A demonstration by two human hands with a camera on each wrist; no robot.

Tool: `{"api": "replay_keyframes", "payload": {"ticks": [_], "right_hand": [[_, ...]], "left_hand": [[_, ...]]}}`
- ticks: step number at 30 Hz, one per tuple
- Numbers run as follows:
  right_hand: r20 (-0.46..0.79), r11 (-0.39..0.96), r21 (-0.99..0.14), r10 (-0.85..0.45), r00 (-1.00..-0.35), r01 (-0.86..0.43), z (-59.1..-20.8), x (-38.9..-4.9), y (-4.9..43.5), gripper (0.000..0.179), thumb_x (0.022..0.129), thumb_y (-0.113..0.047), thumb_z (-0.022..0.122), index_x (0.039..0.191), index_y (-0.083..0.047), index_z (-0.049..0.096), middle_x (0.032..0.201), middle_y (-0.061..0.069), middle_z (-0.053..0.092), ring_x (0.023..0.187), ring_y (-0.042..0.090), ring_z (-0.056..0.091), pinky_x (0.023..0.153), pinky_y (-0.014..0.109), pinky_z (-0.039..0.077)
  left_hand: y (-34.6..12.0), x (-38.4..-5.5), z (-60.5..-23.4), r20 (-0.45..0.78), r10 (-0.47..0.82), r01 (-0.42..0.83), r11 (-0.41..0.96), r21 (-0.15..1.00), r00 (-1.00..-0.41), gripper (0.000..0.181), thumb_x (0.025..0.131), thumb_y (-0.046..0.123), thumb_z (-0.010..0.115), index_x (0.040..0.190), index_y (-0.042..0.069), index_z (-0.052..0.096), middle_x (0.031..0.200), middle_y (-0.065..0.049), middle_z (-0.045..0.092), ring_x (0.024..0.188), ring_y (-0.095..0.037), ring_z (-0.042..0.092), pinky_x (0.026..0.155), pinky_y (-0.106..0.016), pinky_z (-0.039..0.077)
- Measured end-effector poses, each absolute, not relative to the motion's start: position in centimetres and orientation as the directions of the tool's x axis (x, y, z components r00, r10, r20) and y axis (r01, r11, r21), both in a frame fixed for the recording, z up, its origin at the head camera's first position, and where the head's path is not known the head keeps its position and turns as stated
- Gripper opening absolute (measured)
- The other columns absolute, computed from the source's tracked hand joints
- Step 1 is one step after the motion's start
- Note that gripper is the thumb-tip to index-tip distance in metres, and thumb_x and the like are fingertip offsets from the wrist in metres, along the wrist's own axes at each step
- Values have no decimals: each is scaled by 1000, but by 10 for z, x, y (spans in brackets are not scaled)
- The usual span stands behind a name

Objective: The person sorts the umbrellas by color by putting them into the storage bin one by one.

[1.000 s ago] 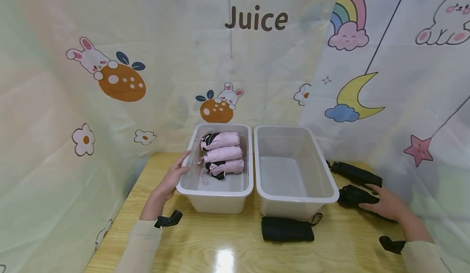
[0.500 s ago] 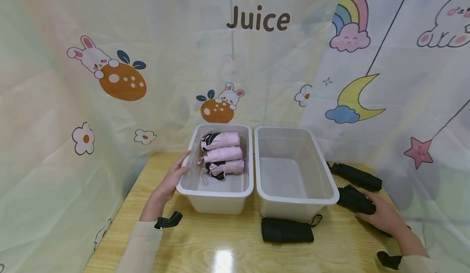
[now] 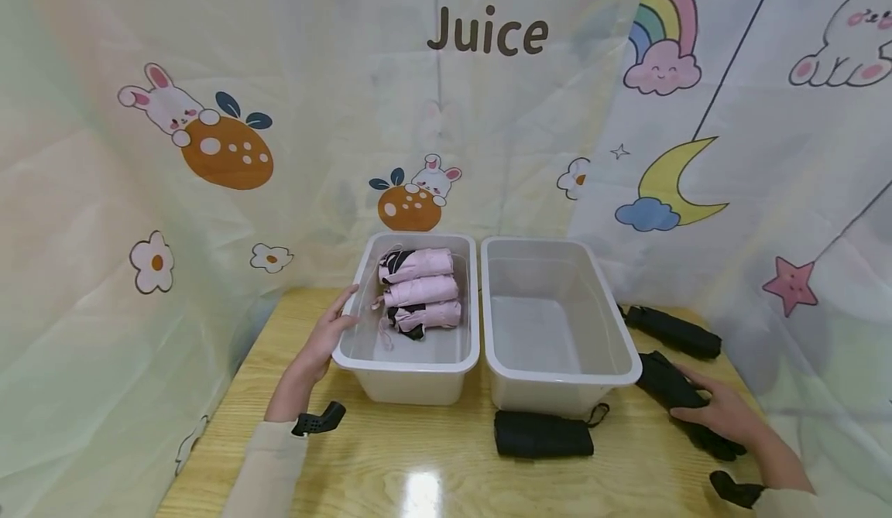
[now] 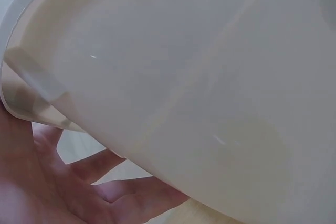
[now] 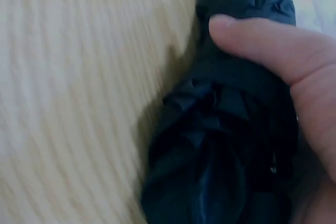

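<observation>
My right hand grips a black folded umbrella to the right of the right bin. In the right wrist view the thumb lies across this umbrella's gathered fabric, near one end; the other fingers are mostly hidden. My left hand holds the left rim of the left white plastic bin. Seen from the left wrist, its fingers bend in at the bin's wall. Three pink folded umbrellas, some with black patches, lie side by side in that bin.
Beside the left bin stands a second white bin with nothing in it. One black folded umbrella lies before it, another at its right. Both bins stand on a wooden table, against a printed cloth backdrop.
My right hand has closed round the black umbrella and turned it slightly, its near end now showing past the hand. The left hand has stayed at the bin's rim.
</observation>
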State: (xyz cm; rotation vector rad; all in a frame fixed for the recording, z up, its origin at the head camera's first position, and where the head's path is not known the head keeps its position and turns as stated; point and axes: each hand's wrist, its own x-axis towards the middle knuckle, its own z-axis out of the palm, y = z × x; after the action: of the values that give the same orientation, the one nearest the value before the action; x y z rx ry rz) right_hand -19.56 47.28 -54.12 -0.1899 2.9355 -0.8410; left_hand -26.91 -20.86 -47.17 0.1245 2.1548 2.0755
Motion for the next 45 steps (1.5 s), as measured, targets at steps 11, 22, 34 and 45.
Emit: {"api": "replay_keyframes", "payload": {"ticks": [11, 22, 34, 45], "right_hand": [[53, 785, -614, -66, -996, -85, -519, -200, 466, 89, 82, -32, 79, 151, -1, 30, 137, 39, 36, 114, 56, 38, 74, 64, 45], [189, 795, -576, -96, -977, -189, -409, -223, 437, 85, 83, -28, 79, 152, -9, 33, 134, 38, 41, 107, 58, 46, 70, 61, 50], [179, 807, -529, -194, -964, -261, -343, -268, 364, 86, 81, -40, 78, 152, -19, 35, 136, 23, 44, 104, 41, 51, 77, 54, 50], [127, 755, -567, -314, -941, -328, -352, -313, 304, 82, 77, -31, 84, 147, -17, 44, 133, 17, 51, 98, 33, 57, 82, 46, 50]], "left_hand": [[-209, -268, -472, -35, 165, -33, 15, 999, -986, 62, 101, 9, 42, 157, 25, 19, 160, -17, 7, 133, -47, 31, 100, -59, 36], [-212, -270, -472, -28, 152, -20, 50, 999, -988, 62, 101, 9, 41, 157, 24, 20, 159, -17, 12, 132, -48, 32, 99, -59, 36], [-210, -271, -474, -41, 155, -32, 55, 998, -987, 63, 101, 11, 41, 157, 27, 18, 159, -17, 10, 132, -48, 32, 99, -59, 36], [-207, -266, -460, -73, 170, -69, 29, 997, -983, 62, 101, 5, 40, 157, 21, 17, 160, -17, 7, 135, -48, 27, 99, -57, 36]]}}
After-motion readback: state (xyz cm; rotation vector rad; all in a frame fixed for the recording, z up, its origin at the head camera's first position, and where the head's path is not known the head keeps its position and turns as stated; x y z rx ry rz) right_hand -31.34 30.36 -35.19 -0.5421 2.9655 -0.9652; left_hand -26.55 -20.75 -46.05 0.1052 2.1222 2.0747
